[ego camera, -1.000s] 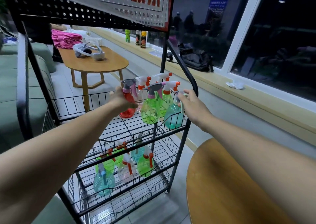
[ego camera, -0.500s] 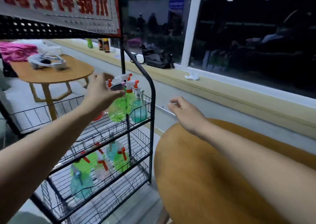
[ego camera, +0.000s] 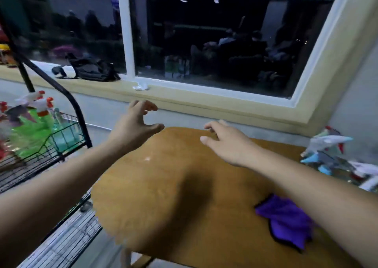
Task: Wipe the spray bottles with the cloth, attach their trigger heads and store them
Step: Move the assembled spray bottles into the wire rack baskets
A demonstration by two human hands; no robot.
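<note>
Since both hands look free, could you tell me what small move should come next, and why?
Probably the right hand should reach for the spray parts at the right edge of the table: both it and the left hand hold nothing, and the purple cloth lies ready beside the right forearm.

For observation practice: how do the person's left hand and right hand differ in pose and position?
The left hand curves its fingers like a claw; the right hand holds them straighter, reaching forward. The left hand hovers at the wooden table edge nearest the wire rack; the right hand, over its far side. Both hold nothing.
</note>
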